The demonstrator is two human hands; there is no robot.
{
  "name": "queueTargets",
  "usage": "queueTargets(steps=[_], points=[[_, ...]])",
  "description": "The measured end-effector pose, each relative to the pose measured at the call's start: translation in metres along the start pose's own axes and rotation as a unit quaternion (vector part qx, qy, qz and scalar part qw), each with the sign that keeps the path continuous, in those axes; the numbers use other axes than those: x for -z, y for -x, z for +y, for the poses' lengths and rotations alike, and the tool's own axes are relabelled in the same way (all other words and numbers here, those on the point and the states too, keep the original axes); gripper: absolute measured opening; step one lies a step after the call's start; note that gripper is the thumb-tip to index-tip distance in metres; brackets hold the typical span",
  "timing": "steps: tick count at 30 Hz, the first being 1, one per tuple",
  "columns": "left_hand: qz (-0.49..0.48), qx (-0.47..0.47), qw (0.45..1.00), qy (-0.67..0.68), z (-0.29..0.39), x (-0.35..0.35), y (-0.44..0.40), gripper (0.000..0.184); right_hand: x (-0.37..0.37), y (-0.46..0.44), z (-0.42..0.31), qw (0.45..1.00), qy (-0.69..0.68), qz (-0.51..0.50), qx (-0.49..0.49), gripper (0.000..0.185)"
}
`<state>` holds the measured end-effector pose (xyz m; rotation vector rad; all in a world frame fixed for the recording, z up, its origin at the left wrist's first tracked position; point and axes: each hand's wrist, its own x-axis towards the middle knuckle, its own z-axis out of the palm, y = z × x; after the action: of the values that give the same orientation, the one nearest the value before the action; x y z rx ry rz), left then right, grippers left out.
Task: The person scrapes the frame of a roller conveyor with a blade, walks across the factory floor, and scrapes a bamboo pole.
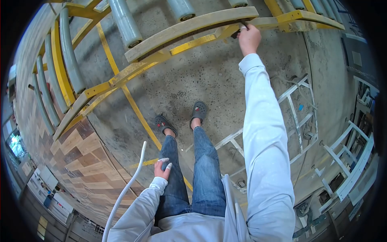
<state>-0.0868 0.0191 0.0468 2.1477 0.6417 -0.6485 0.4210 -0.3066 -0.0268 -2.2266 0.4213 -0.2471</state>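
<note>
My right hand (249,38) is stretched forward at the right end of a long pale board (193,30) on the roller frame. Its fingers are closed around something small and dark, partly hidden, against the board's underside. My left hand (162,168) hangs beside my thigh, holding nothing, with its fingers apart and white coverings on the fingertips. To the left of that hand, a white tube (128,185) rises from near my sleeve, and I cannot tell what it is attached to.
Grey rollers (125,22) sit in a yellow frame (192,43) ahead, curving round to the left. Wood-patterned flooring (80,161) lies on the left. A white metal frame (296,117) lies on the concrete at the right, with more white framing (354,169) beyond. Yellow lines (139,113) cross the floor.
</note>
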Motion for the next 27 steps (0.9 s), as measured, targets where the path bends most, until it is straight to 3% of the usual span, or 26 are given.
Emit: queueTargets(steps=[1,4,5,8,13,16,20,25,27], points=[[0.001,0.001,1.0,-0.004,-0.001,0.002,0.001,0.025,-0.005,0.005,-0.003,1.0,-0.002,-0.001,0.0,0.023],[0.004,-0.006,1.0,-0.003,-0.004,0.004,0.002,0.025,-0.001,0.036,-0.053,0.977,-0.131,-0.156,-0.064,0.023],[0.008,-0.008,1.0,-0.002,-0.005,0.005,0.0,0.025,0.001,0.033,-0.053,0.977,-0.131,-0.156,-0.06,0.023],[0.012,-0.001,1.0,0.013,-0.007,0.008,0.0,0.025,0.01,0.019,-0.034,0.98,-0.178,-0.012,-0.083,0.023],[0.002,0.009,1.0,-0.015,-0.018,0.003,0.007,0.026,0.017,-0.019,0.001,0.99,-0.13,-0.022,-0.05,0.024],[-0.009,0.012,1.0,-0.015,-0.019,0.001,0.013,0.026,-0.001,-0.009,0.003,0.994,0.089,0.013,0.063,0.023],[-0.007,0.002,1.0,-0.001,-0.013,0.001,0.004,0.027,-0.026,0.053,-0.045,0.99,-0.052,-0.129,-0.009,0.021],[-0.007,0.005,1.0,0.023,-0.007,0.009,-0.002,0.027,-0.009,0.044,-0.045,0.985,-0.139,-0.099,-0.029,0.019],[-0.006,0.0,1.0,0.015,-0.01,0.008,-0.003,0.027,-0.008,0.017,-0.021,0.995,-0.036,0.055,0.08,0.017]])
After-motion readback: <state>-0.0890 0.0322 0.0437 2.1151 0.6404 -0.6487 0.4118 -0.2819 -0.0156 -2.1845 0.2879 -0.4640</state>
